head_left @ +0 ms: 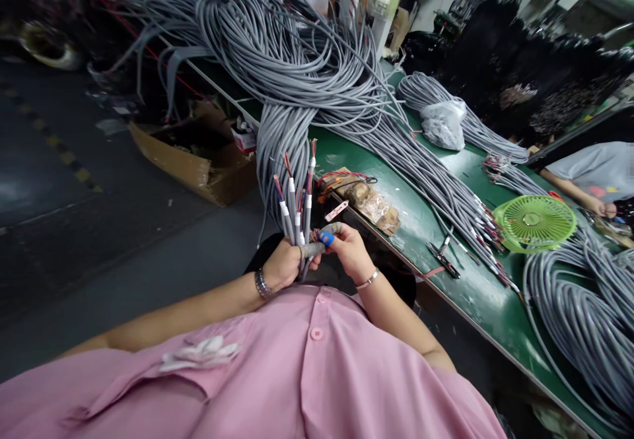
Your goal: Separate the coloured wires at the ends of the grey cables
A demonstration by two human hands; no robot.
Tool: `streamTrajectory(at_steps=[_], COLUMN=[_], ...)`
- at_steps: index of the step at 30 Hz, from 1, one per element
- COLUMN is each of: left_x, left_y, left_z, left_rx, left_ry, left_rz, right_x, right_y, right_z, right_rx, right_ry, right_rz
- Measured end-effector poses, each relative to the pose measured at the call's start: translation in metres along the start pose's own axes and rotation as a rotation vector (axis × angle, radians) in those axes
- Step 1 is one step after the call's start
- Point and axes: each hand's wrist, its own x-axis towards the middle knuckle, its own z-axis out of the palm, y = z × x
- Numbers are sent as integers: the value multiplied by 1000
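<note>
From my remote station I log the left hand [282, 269], grey-sheathed at one digit, curled closed at frame centre; its forearm [193, 310] slants in from lower left. The right hand [352, 254], blue-wrapped at one digit, bends inward beside it, elbow flexed lower right.

No legible text. Pale strip [337, 211] just beyond right hand [352, 254]: dark marks, too small to read. Red-and-white carton [244, 139], beyond left hand [283, 267]: print unclear. Green fan [535, 224], well right of right hand: hub mark illegible.
</note>
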Motion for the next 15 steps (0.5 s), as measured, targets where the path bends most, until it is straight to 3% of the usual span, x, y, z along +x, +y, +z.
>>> streamTrajectory(at_steps=[11, 15], left_x=[4, 4], left_y=[-2, -4], left_z=[-1, 0], left_rx=[-50, -96], left_ry=[11, 82], left_rz=[53, 59], right_x=[-1, 1], right_y=[1, 4], right_z=[-5, -1], right_rx=[-20, -13], right_ry=[19, 73], right_rz=[30, 51])
